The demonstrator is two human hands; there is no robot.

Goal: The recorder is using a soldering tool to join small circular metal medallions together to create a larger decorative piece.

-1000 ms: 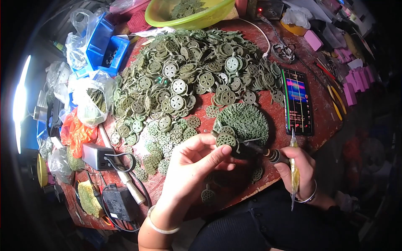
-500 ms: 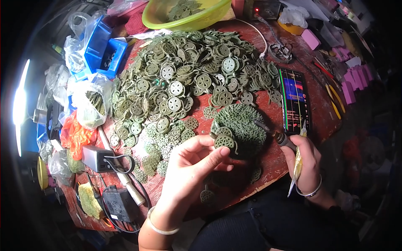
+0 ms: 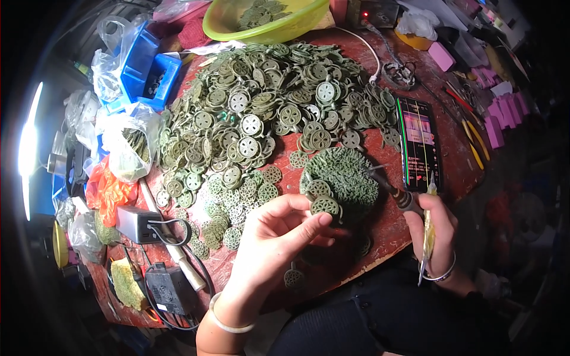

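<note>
My left hand [image 3: 279, 228] pinches a dark green openwork disc [image 3: 325, 206] between thumb and fingers. A second round piece [image 3: 319, 188] sits right against it; whether the two are joined I cannot tell. Behind them lies a round pad with a rough green, tufted top [image 3: 350, 178]. My right hand [image 3: 436, 225] grips a dark pen-shaped tool like a soldering iron [image 3: 405, 200], its thin tip over the pad's right edge, apart from the disc. Across the same hand runs a slim pointed tool with a yellow-wrapped middle [image 3: 428, 237].
A large heap of green round pieces [image 3: 261, 101] covers the red table [image 3: 386, 237]. Flat openwork discs [image 3: 237, 199] lie nearer. A lit phone [image 3: 418, 142] is on the right, a yellow bowl [image 3: 267, 29] behind, a black power box [image 3: 169, 291] and cables at left.
My left hand with the disc has shifted slightly right and down. The iron's tip has risen a little, and the yellow-wrapped tool stands more upright. The phone's picture differs.
</note>
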